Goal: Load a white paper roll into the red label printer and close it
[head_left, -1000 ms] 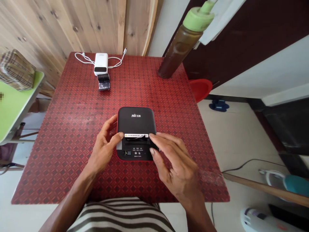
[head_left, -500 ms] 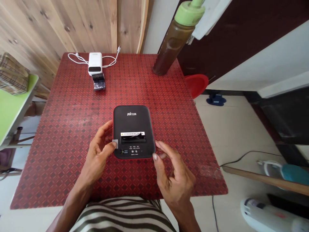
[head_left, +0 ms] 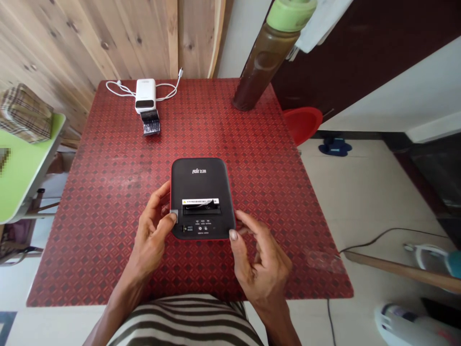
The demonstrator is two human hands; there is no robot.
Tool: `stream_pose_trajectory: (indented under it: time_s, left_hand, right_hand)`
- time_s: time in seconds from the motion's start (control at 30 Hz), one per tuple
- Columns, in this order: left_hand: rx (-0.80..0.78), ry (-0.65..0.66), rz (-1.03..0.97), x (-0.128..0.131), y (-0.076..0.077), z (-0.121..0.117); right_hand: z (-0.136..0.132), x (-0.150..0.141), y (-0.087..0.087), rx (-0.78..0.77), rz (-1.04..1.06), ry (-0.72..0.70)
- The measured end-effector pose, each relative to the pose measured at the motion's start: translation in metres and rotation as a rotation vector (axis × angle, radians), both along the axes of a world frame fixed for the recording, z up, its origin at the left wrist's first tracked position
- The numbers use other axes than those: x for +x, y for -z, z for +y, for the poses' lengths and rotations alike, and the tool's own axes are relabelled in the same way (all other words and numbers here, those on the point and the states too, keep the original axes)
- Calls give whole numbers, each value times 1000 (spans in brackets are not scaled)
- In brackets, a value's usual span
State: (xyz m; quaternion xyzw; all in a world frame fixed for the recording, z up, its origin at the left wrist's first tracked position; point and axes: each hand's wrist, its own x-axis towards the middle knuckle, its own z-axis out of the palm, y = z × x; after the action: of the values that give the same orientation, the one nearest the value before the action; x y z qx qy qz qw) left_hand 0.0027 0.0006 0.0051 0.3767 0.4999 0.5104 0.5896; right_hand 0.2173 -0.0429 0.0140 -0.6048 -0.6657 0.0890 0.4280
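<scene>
A black receipt printer [head_left: 200, 185] with red sides and a paper slot is between my hands, over the table. My left hand [head_left: 153, 230] grips its left side, the thumb on a small grey square tab [head_left: 174, 216] at the edge and the fingers down the side. At the lower right corner, my right hand [head_left: 261, 259] holds the printer with the thumb near the front edge and the index finger along the side. The other right fingers are curled and partly hidden. A white label with a warning sign lies just above the slot.
At the back left of the red patterned table [head_left: 118, 192] lies a white power bank [head_left: 145, 93] with a white cable and a dark, shiny piece before it. A tall brown bottle [head_left: 264, 62] with a green cap stands back right. A red stool [head_left: 304, 122] is beyond the right edge.
The view has shifted slightly, so most things sit a little further right. Both hands keep their hold on the printer, with hardly any change of grip.
</scene>
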Motion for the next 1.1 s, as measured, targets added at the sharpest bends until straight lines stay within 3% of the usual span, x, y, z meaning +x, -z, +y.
stream_pose_trajectory:
  time_s: [0.33, 0.53, 0.67, 0.83, 0.97, 1.1]
  left_hand:
    - [-15, 7, -36, 1, 1, -1]
    - [68, 31, 26, -5, 8, 2]
    - [52, 51, 37, -6, 7, 3]
    - [19, 61, 24, -6, 3, 2]
    - [1, 53, 21, -6, -1, 2]
    - [1, 58, 25, -6, -2, 3]
  right_hand:
    - [2, 3, -6, 4, -6, -4]
    - [46, 11, -33, 29, -101, -93]
    - [75, -1, -44, -100, -43, -178]
    - [86, -6, -50, -247, 51, -332]
    - [104, -10, -54, -408, -242, -431]
    - [126, -31, -60, -577, -638, -415]
